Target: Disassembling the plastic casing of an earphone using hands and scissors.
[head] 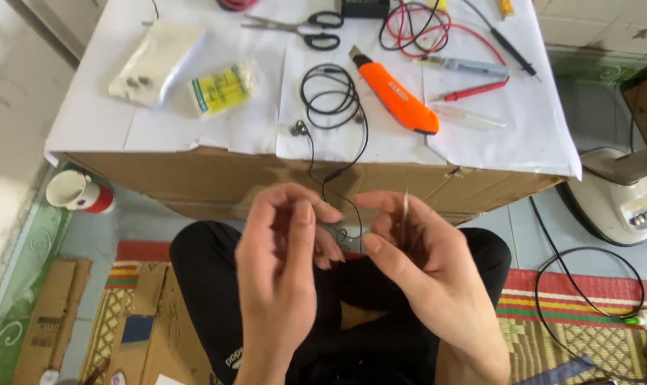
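Left hand (284,246): raised over the lap, just off the near edge of the tabletop (195,132); the fingers (306,214) are curled and pinched together on the thin black earphone cable (335,100).
Right hand (423,264): held just beside the left hand, palm turned inward; the fingers (391,207) are bent and closed on a thin pale sliver (405,207) that stands upright; what the sliver is cannot be told.
Earphone cable: coiled in loops near the middle of the tabletop; from there it is led over the near edge and down to the hands, where a small loop is seen between them.
Earbuds (298,128): two small metallic buds laid at the near edge, just left of the cable where it leaves the tabletop.
Orange utility knife (395,96): laid slantwise just right of the coil.
Scissors (302,27): laid at the far edge, black handles to the right.
Red and black test leads (437,32): tangled toward the far right corner, a red probe (473,90) laid near the knife.
Packets: a yellow-and-green packet (220,88) and a clear bag (152,63) laid toward the left edge.
Floor items: a red-and-white cup (77,191) stood under the near left corner; flattened cardboard (52,317) is spread at the left.
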